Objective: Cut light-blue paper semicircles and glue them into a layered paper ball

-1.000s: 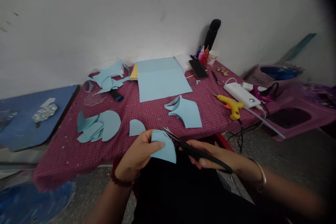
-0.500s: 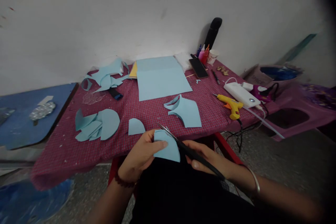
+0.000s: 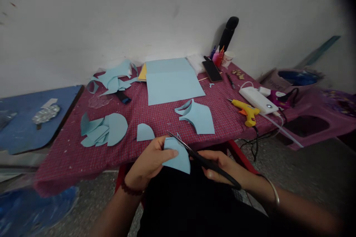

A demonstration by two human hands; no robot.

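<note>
- Pale blue paper piece [image 3: 178,157] pinched between thumb and fingers of the left hand [image 3: 151,163], held just off the near edge of the table [image 3: 69,163].
- Right hand [image 3: 219,166] clenched round black scissors [image 3: 202,160]; blades lie along the piece's upper edge, touching it.
- Table's near side: heap of blue offcuts [image 3: 104,130].
- Table's middle: large blue sheet [image 3: 174,81].
- Table's right end: yellow glue gun [image 3: 247,110].
</note>
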